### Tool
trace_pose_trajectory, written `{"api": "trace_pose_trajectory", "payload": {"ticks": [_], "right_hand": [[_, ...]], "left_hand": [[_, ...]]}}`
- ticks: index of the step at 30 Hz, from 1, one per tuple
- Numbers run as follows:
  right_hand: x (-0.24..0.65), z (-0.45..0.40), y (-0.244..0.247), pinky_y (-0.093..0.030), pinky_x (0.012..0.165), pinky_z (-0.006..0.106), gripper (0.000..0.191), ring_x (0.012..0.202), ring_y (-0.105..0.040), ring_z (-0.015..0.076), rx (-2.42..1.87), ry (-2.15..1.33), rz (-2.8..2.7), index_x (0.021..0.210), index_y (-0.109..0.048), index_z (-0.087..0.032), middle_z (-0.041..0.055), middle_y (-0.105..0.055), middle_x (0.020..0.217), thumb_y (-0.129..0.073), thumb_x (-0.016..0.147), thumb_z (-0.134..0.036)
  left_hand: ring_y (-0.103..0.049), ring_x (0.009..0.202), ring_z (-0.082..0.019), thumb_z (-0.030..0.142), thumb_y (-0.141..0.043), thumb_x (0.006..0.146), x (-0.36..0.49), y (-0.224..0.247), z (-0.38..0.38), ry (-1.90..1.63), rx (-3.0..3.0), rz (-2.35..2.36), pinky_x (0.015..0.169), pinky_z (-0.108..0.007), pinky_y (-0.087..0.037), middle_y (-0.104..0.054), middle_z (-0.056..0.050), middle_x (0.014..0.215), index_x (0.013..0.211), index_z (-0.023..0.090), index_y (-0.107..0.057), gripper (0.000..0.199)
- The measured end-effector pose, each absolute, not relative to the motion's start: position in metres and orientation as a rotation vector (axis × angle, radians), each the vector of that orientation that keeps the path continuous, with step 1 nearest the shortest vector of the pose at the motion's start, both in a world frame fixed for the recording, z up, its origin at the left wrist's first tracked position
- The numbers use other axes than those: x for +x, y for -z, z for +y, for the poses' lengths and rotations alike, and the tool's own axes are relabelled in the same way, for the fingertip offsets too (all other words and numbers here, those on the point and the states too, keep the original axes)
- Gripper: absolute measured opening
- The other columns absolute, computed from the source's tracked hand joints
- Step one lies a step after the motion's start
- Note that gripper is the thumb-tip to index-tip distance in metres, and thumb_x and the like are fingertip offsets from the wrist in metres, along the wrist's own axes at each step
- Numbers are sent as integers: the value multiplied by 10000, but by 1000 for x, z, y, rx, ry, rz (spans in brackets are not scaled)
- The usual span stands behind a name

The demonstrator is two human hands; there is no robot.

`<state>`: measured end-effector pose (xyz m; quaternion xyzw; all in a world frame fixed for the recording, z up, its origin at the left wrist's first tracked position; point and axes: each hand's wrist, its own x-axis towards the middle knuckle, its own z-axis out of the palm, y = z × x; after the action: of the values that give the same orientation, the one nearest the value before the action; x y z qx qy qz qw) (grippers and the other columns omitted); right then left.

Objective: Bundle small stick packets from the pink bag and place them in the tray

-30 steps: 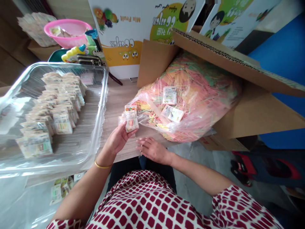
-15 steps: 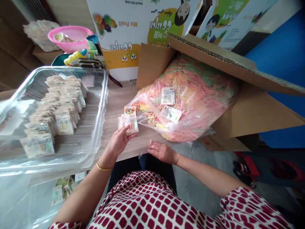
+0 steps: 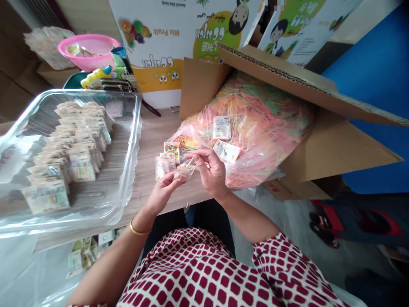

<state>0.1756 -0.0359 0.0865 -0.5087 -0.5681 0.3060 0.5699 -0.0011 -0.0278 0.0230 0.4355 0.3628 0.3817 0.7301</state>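
though thin, stick (image 3: 190,163) at packet (image 3: 184,172) (between hands (image 3: 162,192) (image 3: 213,174))

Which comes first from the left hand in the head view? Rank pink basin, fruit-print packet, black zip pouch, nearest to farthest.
1. Fruit-print packet: just beyond the left hand, on the table.
2. Black zip pouch: left, behind the clear tray.
3. Pink basin: farther left, beyond the pouch.

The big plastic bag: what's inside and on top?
Thin, multicoloured sticks show inside the bag; small printed packets lie on top. Anything deeper among the sticks, or under those packets, is hidden.
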Motion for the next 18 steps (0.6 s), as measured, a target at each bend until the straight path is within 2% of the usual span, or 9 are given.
{"api": "trace_pose_trajectory", "payload": {"ticks": [4,6,8,10,12,13,14,16,18], "right_hand": [[175,-36,-74,-558,1038,424,227,1116,-731,211,-1184,-768,-1452,1209,-625,-282,55,-767,1177,-516,1060,-415],[177,-35,-72,-468,1156,468,249,1268,-655,224,-1183,-729,-1625,1215,-661,-289,58,-735,1275,-493,1070,-404],[181,-35,-71,-347,1246,504,308,1447,-500,247,-1184,-683,-1826,1302,-656,-300,63,-618,1472,-506,1063,-422],[185,-36,-69,-342,1245,513,513,1511,-412,278,-1177,-744,-1991,1497,-512,-308,81,-465,1616,-581,1019,-480],[185,-37,-65,-414,1188,496,696,1462,-477,294,-1184,-866,-2108,1583,-385,-311,98,-461,1619,-653,971,-507],[184,-37,-63,-449,1149,476,648,1410,-533,289,-1191,-905,-2130,1553,-427,-306,96,-514,1579,-656,974,-484],[182,-36,-61,-477,1106,448,516,1342,-589,275,-1206,-917,-2120,1470,-522,-292,89,-582,1513,-639,990,-442],[177,-30,-56,-508,1012,384,231,1188,-668,236,-1259,-892,-2018,1205,-673,-248,74,-706,1307,-590,1020,-358],[170,-19,-52,-518,898,330,141,1014,-699,201,-1312,-900,-1927,1022,-688,-226,45,-746,1089,-596,1012,-332]], "left_hand": [[-650,1176,-255,395,-770,885,-2,-23,-28,-820,978,767,1088,-415,-495,-739,-70,1246,1159,219,-766,326],[-661,1131,-244,394,-771,885,-2,-23,-28,-807,981,761,1078,-406,-496,-749,-65,1189,1143,216,-766,313],[-672,1070,-231,407,-777,879,-4,-23,-29,-803,976,762,1055,-390,-503,-755,-59,1101,1075,205,-770,282],[-672,987,-211,414,-791,866,-6,-21,-31,-801,978,773,995,-364,-527,-744,-46,998,977,191,-765,250],[-658,900,-189,419,-802,851,-10,-18,-33,-794,967,790,905,-338,-558,-716,-30,912,927,185,-750,251],[-653,887,-187,424,-800,850,-12,-17,-35,-788,949,794,863,-332,-572,-709,-28,916,958,190,-746,263],[-655,899,-193,433,-791,855,-13,-16,-37,-781,927,795,831,-334,-585,-710,-33,956,1018,200,-741,289],[-663,963,-221,451,-760,875,-18,-13,-42,-784,908,812,807,-357,-603,-710,-56,1083,1153,224,-705,363],[-658,1031,-241,441,-735,895,-24,-10,-48,-882,1016,947,842,-382,-595,-689,-79,1185,1237,240,-656,404]]}}
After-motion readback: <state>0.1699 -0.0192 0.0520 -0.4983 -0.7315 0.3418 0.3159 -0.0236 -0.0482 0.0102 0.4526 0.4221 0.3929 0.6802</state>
